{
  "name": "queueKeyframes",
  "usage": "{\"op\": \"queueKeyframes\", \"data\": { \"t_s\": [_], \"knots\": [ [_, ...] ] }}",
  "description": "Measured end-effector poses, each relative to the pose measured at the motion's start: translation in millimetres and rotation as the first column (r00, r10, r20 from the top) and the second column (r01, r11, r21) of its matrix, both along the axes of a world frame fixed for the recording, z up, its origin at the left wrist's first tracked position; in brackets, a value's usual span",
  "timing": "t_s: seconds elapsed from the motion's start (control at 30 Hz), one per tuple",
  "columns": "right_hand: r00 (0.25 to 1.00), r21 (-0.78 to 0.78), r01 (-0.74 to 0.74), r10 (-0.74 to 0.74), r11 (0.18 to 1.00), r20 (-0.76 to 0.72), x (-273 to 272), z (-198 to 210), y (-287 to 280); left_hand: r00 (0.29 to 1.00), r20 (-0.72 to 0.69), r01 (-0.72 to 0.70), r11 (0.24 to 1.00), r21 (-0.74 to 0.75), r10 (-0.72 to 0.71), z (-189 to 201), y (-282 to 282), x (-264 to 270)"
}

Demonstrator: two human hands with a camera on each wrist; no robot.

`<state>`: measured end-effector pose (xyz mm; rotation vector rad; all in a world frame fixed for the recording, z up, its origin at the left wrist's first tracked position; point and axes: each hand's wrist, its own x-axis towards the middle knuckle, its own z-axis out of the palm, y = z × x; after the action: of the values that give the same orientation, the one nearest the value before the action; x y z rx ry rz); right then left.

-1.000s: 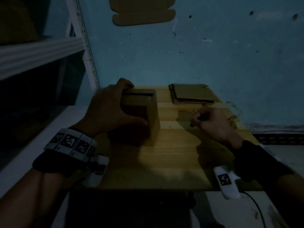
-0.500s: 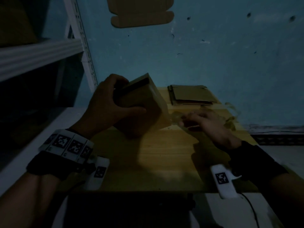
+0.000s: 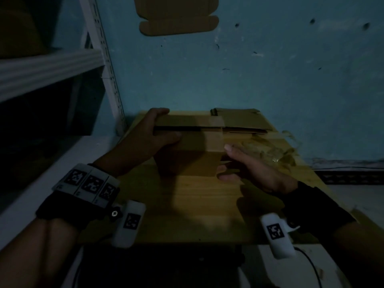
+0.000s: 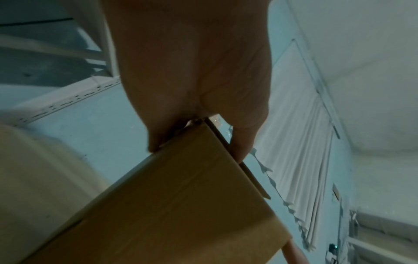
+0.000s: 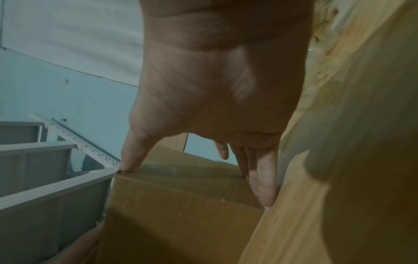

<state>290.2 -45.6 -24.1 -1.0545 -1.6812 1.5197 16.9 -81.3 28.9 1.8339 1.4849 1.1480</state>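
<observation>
Cardboard box spans mid-frame left to right; left grip curls round its left end, right grip, spread flat, touches its right end.

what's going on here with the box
A person is handling a small cardboard box at a wooden table. The left hand grips its left end, thumb on the front. The right hand lies with straight fingers against its right side, near what looks like a tape strip. Flattened cardboard lies behind.

Right hand flat against cardboard box
</observation>
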Motion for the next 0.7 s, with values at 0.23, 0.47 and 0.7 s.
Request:
{"op": "queueKeyframes", "data": {
  "t_s": [0.23,0.47,0.7],
  "knots": [
    [0.999,0.011,0.009,-0.008,1.000,-0.051,-3.2,4.0,5.3,0.995,0.096,-0.015,0.997,-0.071,0.022,-8.4,3.3,4.2],
    [0.998,0.011,0.035,-0.034,0.999,-0.049,-7.2,1.8,9.8,0.991,0.132,0.003,0.986,-0.166,0.019,-11.6,-3.2,4.1],
    [1.000,0.047,0.021,-0.020,0.999,-0.017,-7.5,3.6,6.5,0.991,0.129,-0.016,0.990,-0.141,0.034,-11.7,-5.6,5.7]
  ]
}}
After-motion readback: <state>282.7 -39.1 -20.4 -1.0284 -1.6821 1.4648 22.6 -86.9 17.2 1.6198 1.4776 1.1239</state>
